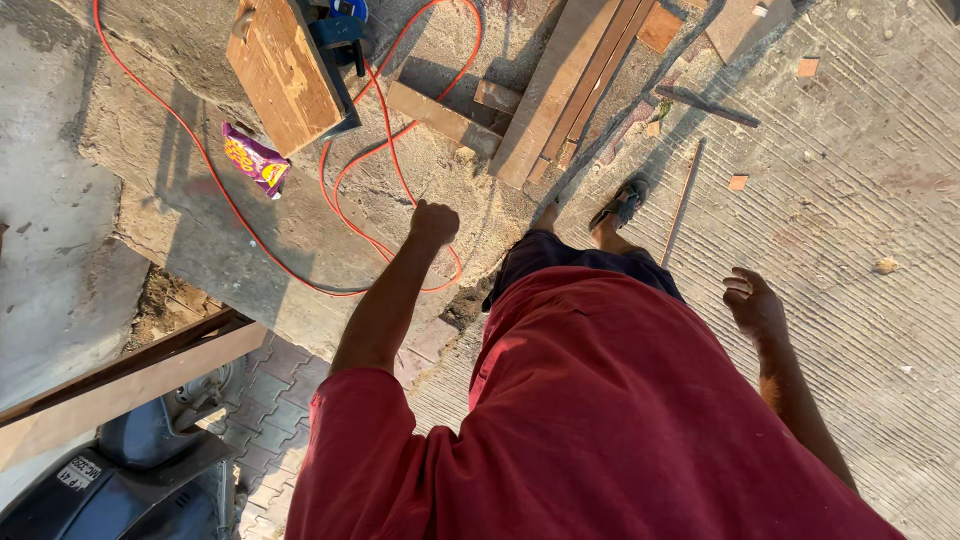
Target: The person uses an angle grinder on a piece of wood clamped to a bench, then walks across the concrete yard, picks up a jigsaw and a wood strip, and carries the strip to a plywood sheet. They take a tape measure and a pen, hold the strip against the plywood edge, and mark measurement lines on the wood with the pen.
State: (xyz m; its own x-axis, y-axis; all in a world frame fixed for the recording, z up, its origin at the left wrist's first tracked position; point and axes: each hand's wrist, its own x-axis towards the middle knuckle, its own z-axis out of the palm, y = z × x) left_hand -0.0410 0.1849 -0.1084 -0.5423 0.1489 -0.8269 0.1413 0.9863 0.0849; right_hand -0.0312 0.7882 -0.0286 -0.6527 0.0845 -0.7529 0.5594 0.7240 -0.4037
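I look down over my red shirt (600, 420) while I stand on concrete ground. My left hand (433, 222) is curled into a fist with nothing visible in it, hanging above a looped orange cable (345, 165) on the ground. My right hand (752, 300) hangs at my side over grooved concrete, fingers loosely apart and holding nothing. One sandalled foot (620, 205) shows ahead of me.
A wooden box-like bench (285, 70) with a blue power tool (340, 25) lies ahead left. Long wooden planks (570, 85) and offcuts lie ahead. A purple snack wrapper (255, 160) sits on the ground. A wooden beam (120, 385) and a dark scooter (130, 480) are at lower left.
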